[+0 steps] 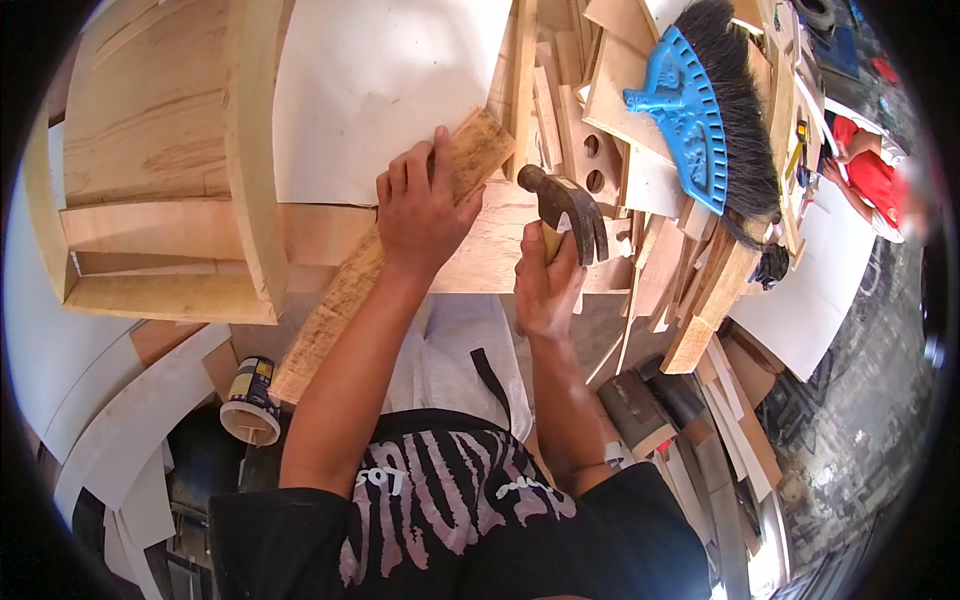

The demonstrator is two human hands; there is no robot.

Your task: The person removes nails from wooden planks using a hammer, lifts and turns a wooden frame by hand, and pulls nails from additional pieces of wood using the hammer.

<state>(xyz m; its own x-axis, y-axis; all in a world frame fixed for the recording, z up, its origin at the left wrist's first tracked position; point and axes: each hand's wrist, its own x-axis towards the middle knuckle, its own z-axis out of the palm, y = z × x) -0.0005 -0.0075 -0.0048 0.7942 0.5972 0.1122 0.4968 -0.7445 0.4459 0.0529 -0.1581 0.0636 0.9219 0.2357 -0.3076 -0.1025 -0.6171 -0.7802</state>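
Blue broom (685, 125) over scrap wood (607, 105) | right hand (550, 288) grips hammer (562, 205) | left hand (422, 220) holds plank (338, 312)

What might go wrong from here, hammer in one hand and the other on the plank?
The bare left hand rests on the wooden plank, so a stray blow from the claw hammer in the right hand might hit its fingers. The plank's near end juts past the work surface, so it might tip if pressed. The broom head lies on offcuts and might slide.
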